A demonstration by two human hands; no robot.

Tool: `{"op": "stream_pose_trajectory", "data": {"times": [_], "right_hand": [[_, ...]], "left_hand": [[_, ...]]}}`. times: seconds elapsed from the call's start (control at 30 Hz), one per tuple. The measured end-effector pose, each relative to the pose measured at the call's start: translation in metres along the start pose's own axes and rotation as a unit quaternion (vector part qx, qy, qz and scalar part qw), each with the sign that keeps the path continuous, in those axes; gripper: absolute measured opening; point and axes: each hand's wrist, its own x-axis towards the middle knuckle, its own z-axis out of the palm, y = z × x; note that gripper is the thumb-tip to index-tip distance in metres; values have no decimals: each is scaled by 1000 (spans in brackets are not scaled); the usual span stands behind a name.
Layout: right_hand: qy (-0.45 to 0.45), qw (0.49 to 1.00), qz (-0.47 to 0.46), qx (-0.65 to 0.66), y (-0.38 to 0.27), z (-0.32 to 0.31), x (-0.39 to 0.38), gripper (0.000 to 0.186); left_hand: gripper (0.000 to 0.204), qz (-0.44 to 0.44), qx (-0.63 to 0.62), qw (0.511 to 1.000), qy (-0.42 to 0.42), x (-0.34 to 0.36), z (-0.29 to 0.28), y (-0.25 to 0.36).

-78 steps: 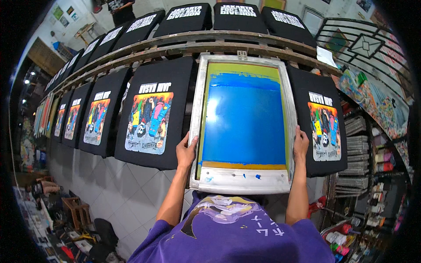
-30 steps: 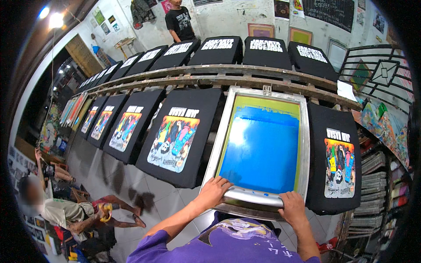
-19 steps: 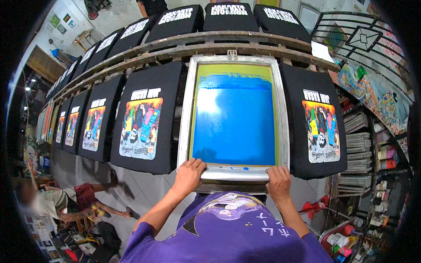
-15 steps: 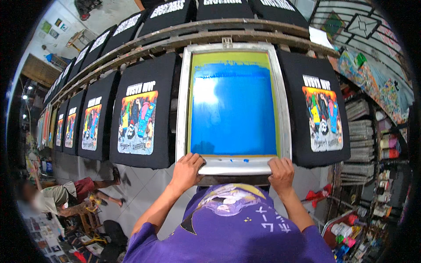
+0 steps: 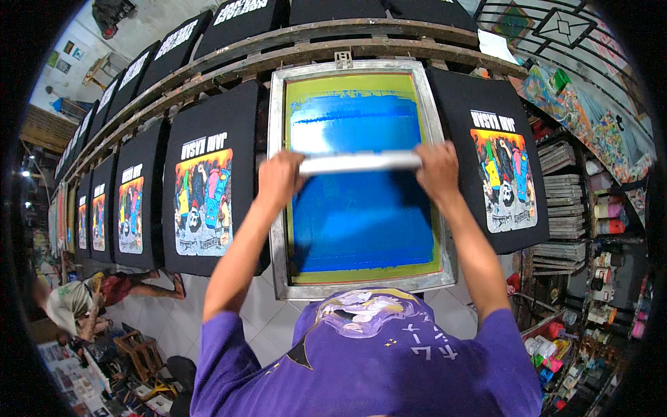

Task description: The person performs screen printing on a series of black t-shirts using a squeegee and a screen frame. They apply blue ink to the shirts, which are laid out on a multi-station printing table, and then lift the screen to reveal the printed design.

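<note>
Gripping a Bar Crosswise Above Blue Ink

The person's left hand (image 5: 281, 177) and right hand (image 5: 439, 170) were both clenched around a pale squeegee bar (image 5: 361, 164), one at each end. The bar lay between them, its long axis running left to right, square across the longer direction of the metal-framed screen (image 5: 368, 287). Neither hand was clearly nearer to it; they sat about level, well ahead of the wearer's purple shirt (image 5: 354, 368), with the bar slightly beyond the screen's middle. Any stroke along the frame would seem to depend on both ends travelling evenly. Most of the blue ink (image 5: 361, 226) spread on the near side of the bar. Blur and the downward view made it impossible to tell whether the bar's lower edge pressed down. Printed black garments flanked the screen, one at left (image 5: 205, 194), one at right (image 5: 504, 174).
</note>
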Motion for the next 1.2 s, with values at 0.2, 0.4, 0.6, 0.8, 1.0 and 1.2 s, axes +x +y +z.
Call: {"op": "stream_pose_trajectory", "data": {"times": [0.2, 0.4, 0.6, 0.8, 1.0, 1.2], "right_hand": [[-13, 999, -5, -47, 60, 78, 127, 24], [-20, 999, 13, -24, 76, 93, 129, 16], [-78, 997, -13, -8, 17, 38, 35, 16], [-135, 989, 53, 30, -64, -58, -164, 29], [-26, 999, 33, 24, -86, -63, -219, 20], [-95, 994, 49, 21, -87, -86, -193, 20]], "left_hand": [[41, -5, 64, 997, 44, 135, 38, -75], [51, -51, 40, 998, 14, 138, 39, -65], [31, -43, -4, 999, 25, 31, 24, -31], [31, -54, -30, 998, -2, -175, 20, 81], [26, -30, -56, 993, 99, -216, 17, 119], [39, -48, -71, 995, 41, -212, -8, 124]]}}
